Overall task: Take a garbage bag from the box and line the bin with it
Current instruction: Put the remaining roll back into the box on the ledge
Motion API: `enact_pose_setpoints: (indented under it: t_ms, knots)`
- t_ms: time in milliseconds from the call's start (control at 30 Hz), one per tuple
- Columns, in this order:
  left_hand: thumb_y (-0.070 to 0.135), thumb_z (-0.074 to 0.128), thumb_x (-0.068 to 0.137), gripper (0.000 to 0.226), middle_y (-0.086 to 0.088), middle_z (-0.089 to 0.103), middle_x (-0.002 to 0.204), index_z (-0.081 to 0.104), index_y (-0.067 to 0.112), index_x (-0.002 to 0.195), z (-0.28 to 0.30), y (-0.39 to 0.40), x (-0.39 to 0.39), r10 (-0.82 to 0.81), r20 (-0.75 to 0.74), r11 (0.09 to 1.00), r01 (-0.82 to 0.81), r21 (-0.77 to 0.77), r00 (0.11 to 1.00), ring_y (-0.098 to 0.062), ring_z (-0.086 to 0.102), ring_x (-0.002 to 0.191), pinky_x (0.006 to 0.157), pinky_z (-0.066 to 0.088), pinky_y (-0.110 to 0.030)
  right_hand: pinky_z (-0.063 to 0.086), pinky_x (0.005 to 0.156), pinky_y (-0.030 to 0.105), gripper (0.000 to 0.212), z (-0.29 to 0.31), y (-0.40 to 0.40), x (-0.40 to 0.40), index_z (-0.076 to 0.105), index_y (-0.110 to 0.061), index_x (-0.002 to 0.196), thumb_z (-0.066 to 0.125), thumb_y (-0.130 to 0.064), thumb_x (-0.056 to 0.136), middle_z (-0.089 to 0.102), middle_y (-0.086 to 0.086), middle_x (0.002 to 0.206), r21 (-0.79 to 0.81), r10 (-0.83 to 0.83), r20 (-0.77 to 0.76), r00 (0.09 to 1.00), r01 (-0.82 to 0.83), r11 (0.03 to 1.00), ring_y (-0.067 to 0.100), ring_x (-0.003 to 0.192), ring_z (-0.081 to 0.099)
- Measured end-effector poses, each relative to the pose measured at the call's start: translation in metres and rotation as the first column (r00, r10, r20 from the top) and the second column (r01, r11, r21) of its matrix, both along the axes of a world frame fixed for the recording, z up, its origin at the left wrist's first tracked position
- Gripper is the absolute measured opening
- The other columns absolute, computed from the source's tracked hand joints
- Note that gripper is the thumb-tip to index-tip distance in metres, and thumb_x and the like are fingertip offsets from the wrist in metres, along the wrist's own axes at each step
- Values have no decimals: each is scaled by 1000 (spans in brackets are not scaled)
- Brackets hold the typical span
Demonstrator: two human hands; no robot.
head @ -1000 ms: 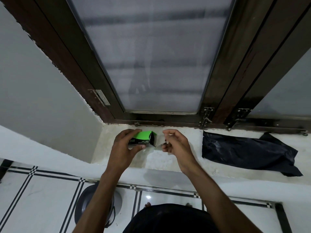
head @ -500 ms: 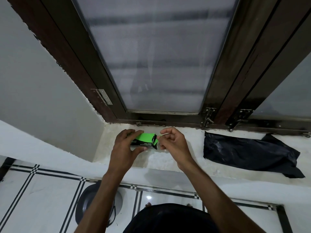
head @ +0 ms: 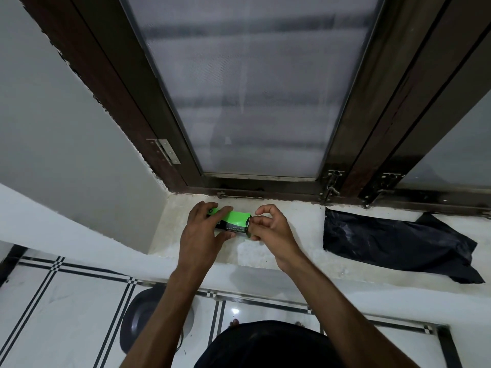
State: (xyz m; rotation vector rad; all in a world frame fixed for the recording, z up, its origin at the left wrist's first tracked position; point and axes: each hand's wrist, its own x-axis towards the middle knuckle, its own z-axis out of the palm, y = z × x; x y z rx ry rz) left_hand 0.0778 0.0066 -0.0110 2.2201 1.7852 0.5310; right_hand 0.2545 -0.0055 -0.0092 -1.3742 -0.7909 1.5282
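A small green and black box (head: 235, 220) rests on the white window ledge (head: 300, 251), and my left hand (head: 203, 229) grips it from the left and from above. My right hand (head: 271, 228) pinches at the box's right end with its fingertips; whether a flap or a bag is between them I cannot tell. To the right on the ledge lies a flat black garbage bag (head: 396, 243), apart from both hands. Below the ledge on the floor stands the dark grey bin (head: 140, 317), partly hidden by my left forearm.
A dark wooden window frame (head: 353, 144) with frosted glass rises right behind the ledge, with metal latches (head: 330, 185) at its base. A grey wall (head: 66, 144) closes the left side. The floor has white tiles with black lines (head: 53, 288).
My right hand has come leftwards to the box's right end and closed its fingertips there. My left hand has slid further over the box.
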Motion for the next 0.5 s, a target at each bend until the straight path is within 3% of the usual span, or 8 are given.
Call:
enact_pose_setpoints:
  t_ms: [133, 233, 367, 500]
  knots:
    - [21, 88, 72, 60, -12, 63, 133, 69, 21, 128, -2, 1, -1, 17, -43, 1000, -17, -5, 999, -38, 50, 130, 95, 54, -49, 45, 54, 18, 23, -1, 0, 0, 53, -14, 102, 60, 5, 91, 72, 9, 90, -43, 2, -64, 998, -5, 999, 10, 64, 63]
    - [17, 89, 70, 61, -14, 62, 132, 69, 23, 128, -7, 2, -8, 41, -107, 999, -43, -15, 993, -40, 49, 131, 91, 56, -55, 45, 67, 23, 29, -3, -1, 0, 56, -20, 108, 60, 3, 91, 76, 6, 103, -35, 104, -8, 995, -104, 994, 14, 83, 66]
    - [15, 87, 73, 63, -18, 61, 135, 66, 21, 132, -15, 4, -19, 85, -103, 996, -88, -20, 991, -42, 48, 133, 96, 52, -60, 43, 81, 21, 53, -2, -2, -3, 50, -29, 133, 47, 7, 93, 67, -2, 128, -23, 310, 53, 949, -309, 951, 9, 115, 59]
    - [22, 88, 73, 65, -17, 61, 135, 65, 22, 134, -16, 10, -25, 93, -100, 996, -94, -5, 991, -40, 49, 132, 100, 50, -56, 44, 79, 21, 48, -3, 1, -9, 48, -31, 136, 52, -2, 97, 70, -6, 125, -18, 234, 74, 969, -233, 972, 8, 111, 61]
